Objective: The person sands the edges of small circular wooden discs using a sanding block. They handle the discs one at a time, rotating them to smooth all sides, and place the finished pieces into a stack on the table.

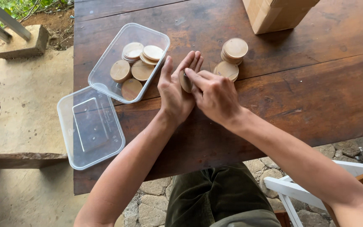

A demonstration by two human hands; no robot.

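Both hands, left (174, 94) and right (215, 96), pinch one wooden disc (185, 82) on edge; loosened fingers may let it roll off the table (316, 96).

table (316, 92): dark wood, worn, faint sheen | disc (185, 82) between left hand (174, 94) and right hand (215, 96): pale smooth matt wood | far disc stacks (234, 50): same wood | left tub (106, 71) and lid (91, 126): clear glossy plastic | far box (274, 14): matt brown cardboard | near trousers (215, 197): dark corduroy-like cloth
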